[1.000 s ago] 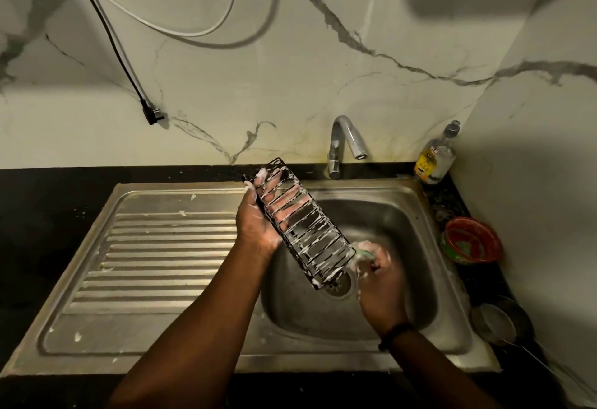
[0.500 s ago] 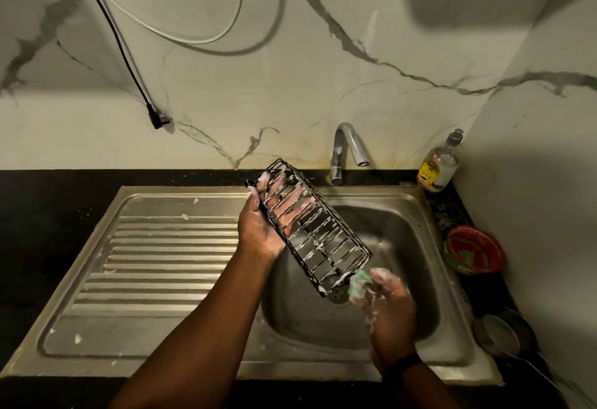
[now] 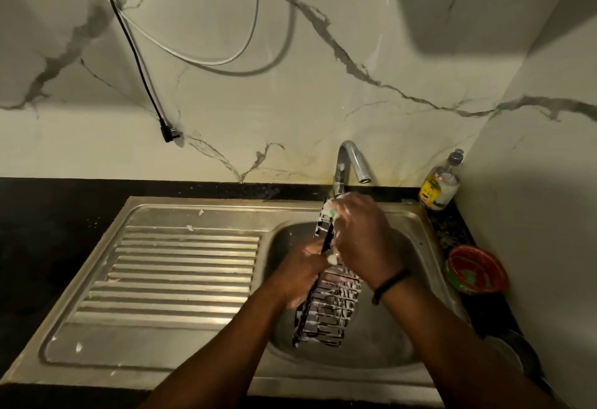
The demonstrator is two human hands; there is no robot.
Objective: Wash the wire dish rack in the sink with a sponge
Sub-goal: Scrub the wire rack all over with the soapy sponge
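While both forearms are reaching in from the near edge of the sink point(image 3: 193, 357), the wire dish rack point(image 3: 326, 308) is standing almost on end over the basin, on its right half. Its long axis is running from near to far: the lower end is pointing toward the near rim of the basin and the upper end toward the tap point(image 3: 350, 163) at the far edge. The rack is turned nearly edge-on to the camera, and white foam is sitting on its wires.

The left hand point(image 3: 297, 274) is gripping the rack at about the middle of its left side, with the fingers wrapped around the frame. Just beyond it, the right hand point(image 3: 360, 237) is pressing a sponge point(image 3: 331, 211) against the upper end of the rack; the fingers are closed on the sponge, and only a small green and white part of it is showing. A dark band is sitting on the right wrist.

Compared with half a second ago, the rack is lying differently: then it was slanting from the far left down to the near right with its open face to the camera, and the sponge was at its lower end.

At the far right corner of the counter a bottle point(image 3: 441, 182) is standing, and a red bowl point(image 3: 475, 269) is sitting by the right edge.
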